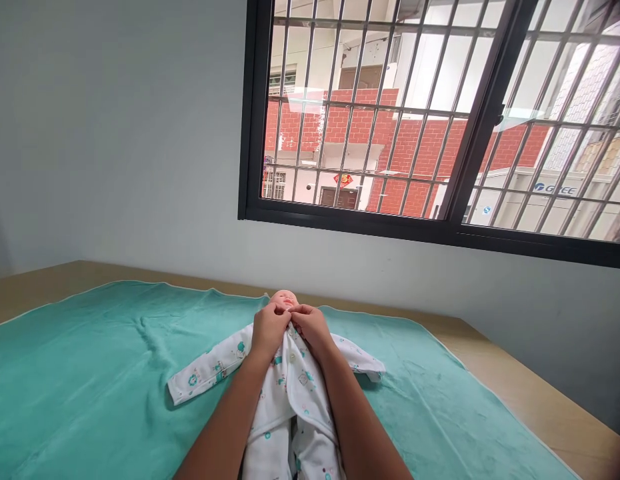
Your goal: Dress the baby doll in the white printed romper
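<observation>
A baby doll (284,297) lies on its back, its head toward the wall. It wears a white printed baby jacket (303,381) with green and pink patterns, sleeves spread out to both sides, and matching trousers (267,453). At the doll's neck my left hand (271,327) pinches the jacket's collar edge. Close against it, my right hand (311,325) pinches the other side of the collar, fingertips almost touching. Below my hands the jacket front overlaps, with a button or snap (292,357) showing. What exactly lies between the fingertips is partly hidden.
A green blanket (90,360) with slight wrinkles covers most of the wooden table (545,400). Behind it rises a pale wall (140,167). A dark-framed window (350,223) with metal bars is at the upper right.
</observation>
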Action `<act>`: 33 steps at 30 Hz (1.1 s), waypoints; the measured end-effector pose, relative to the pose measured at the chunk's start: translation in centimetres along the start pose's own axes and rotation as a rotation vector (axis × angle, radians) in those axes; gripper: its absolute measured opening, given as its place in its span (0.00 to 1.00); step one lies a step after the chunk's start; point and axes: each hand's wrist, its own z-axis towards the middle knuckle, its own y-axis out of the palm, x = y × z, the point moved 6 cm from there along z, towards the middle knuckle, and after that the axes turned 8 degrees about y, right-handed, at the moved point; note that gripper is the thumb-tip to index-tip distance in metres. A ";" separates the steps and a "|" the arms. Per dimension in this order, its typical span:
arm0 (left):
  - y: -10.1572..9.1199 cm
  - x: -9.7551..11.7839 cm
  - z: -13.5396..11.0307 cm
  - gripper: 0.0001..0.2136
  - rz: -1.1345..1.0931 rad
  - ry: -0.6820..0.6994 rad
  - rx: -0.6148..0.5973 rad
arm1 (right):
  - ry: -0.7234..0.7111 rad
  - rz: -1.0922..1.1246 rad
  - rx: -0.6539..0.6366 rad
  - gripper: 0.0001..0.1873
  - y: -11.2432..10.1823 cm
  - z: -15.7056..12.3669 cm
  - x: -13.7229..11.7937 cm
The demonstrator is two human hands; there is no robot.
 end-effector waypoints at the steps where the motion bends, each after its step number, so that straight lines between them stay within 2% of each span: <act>1: 0.0 0.2 0.0 0.04 0.013 0.004 0.002 | 0.003 0.000 -0.004 0.08 0.0 0.0 0.0; 9: 0.1 0.2 -0.1 0.06 -0.012 0.041 0.022 | 0.012 -0.008 -0.021 0.07 0.1 0.0 0.0; 13: 0.5 -0.8 0.2 0.09 -0.135 0.022 0.024 | 0.019 0.012 -0.030 0.05 0.2 0.3 0.2; 17: 0.9 -1.6 0.1 0.14 -0.325 -0.067 0.008 | 0.046 0.057 -0.065 0.05 0.3 0.6 0.5; 21: 0.9 -1.5 -0.3 0.20 -0.474 -0.132 0.019 | 0.064 0.090 -0.067 0.09 0.2 0.6 0.7; 26: 0.9 -1.6 -0.4 0.25 -0.541 -0.147 0.029 | 0.058 0.094 -0.042 0.12 0.1 0.6 0.7; 33: 1.0 -1.8 -0.3 0.25 -0.549 -0.150 0.026 | 0.018 0.118 -0.008 0.16 0.0 0.4 0.6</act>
